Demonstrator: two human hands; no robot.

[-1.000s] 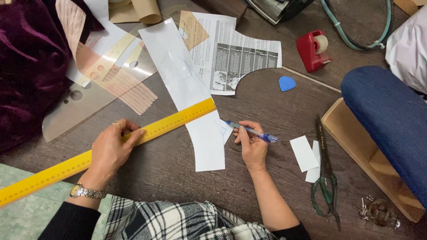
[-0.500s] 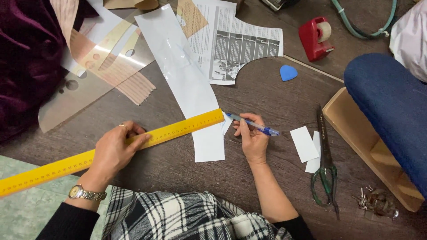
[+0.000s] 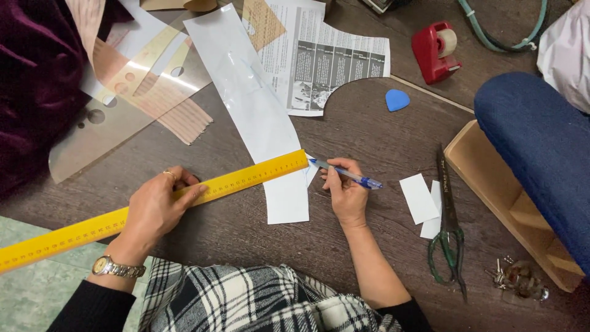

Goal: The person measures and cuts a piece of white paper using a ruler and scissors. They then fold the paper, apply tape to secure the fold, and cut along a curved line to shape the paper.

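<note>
My left hand point(image 3: 157, 208) presses flat on a long yellow ruler point(image 3: 246, 179) that lies slanted across a long white paper strip point(image 3: 258, 117) on the dark wooden floor. My right hand point(image 3: 345, 192) grips a blue pen point(image 3: 350, 176), its tip touching the paper at the ruler's right end. A watch sits on my left wrist and a ring on one finger.
Green-handled scissors point(image 3: 447, 227) and small white paper pieces point(image 3: 419, 198) lie to the right. A red tape dispenser point(image 3: 434, 51), blue chalk point(image 3: 397, 99), printed sheet point(image 3: 332, 61), clear curve template point(image 3: 117, 117), purple velvet fabric point(image 3: 31, 80), a blue padded stool point(image 3: 541, 154) and keys point(image 3: 519, 278) surround the area.
The ruler has slid a little so its right end sits at the strip's right edge. The pen tip has come against that end. My left hand stays on the ruler.
</note>
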